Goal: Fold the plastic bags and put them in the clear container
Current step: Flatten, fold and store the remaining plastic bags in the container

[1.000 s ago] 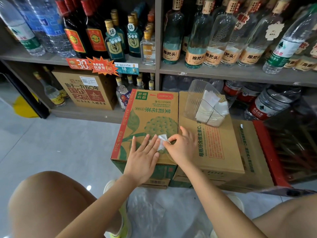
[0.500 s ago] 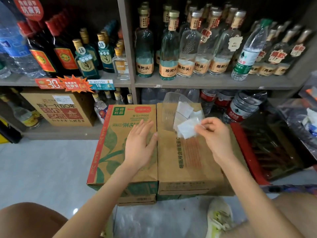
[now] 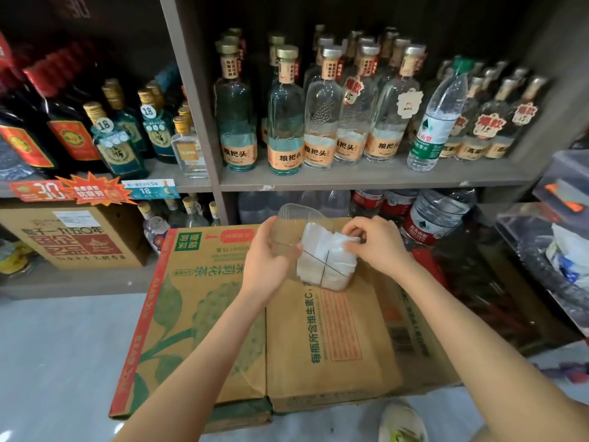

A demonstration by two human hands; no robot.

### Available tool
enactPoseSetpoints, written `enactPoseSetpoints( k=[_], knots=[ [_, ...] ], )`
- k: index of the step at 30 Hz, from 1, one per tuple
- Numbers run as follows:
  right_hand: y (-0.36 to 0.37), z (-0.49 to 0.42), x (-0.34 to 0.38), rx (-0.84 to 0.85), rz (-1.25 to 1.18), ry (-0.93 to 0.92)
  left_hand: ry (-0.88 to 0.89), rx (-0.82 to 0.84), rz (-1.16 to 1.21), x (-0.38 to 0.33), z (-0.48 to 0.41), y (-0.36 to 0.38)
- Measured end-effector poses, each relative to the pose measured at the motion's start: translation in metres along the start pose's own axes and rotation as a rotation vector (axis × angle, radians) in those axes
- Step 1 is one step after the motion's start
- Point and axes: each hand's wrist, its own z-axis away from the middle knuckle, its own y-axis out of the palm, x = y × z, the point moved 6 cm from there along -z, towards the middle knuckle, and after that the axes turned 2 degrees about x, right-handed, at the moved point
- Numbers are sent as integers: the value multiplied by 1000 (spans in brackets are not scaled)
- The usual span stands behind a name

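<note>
left hand (image 3: 266, 260) now off the cardboard box (image 3: 204, 314) and gripping the clear container (image 3: 294, 218), right hand (image 3: 376, 242) now pushing the folded bag (image 3: 325, 242) in among the others

Two hands show, the left hand (image 3: 267, 261) and the right hand (image 3: 377, 247). One clear container (image 3: 294, 216) holds folded bags (image 3: 325, 261), packed too tight to count. Two boxes top the front pile, a green-printed box (image 3: 191, 314) and a brown box (image 3: 338, 352); one shelf box (image 3: 73, 239) sits apart. Five orange-labelled bottles (image 3: 285, 122) make the front row, with one green-capped water bottle (image 3: 438, 122), three shelf-edge labels (image 3: 92, 189) and one shoe (image 3: 401, 424)
</note>
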Motion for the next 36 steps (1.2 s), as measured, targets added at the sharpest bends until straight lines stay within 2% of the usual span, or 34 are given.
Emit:
enactPoseSetpoints(
  k=[3,7,10,13,18,21,24,31,34,36],
  knots=[
    [-3,13,6,-209,176,-110,19,7,30,-3,5,-1],
    [4,35,-5,-326,108,-62,32,27,52,3,11,-4],
    [10,46,-11,-252,64,5,49,29,90,7,17,-6],
    [17,53,-8,-141,118,-12,86,42,122,9,26,-9],
    [15,50,-3,-111,242,-41,117,53,152,11,31,-13],
    [19,43,1,41,311,40,128,62,153,10,31,-12],
    [25,32,5,121,382,104,134,63,149,10,29,-12],
    [45,24,-2,238,329,238,139,35,79,11,26,-7],
    [43,24,-2,232,284,231,139,19,85,7,26,-6],
    [39,29,-2,204,168,227,137,19,89,6,27,-6]
  ],
)
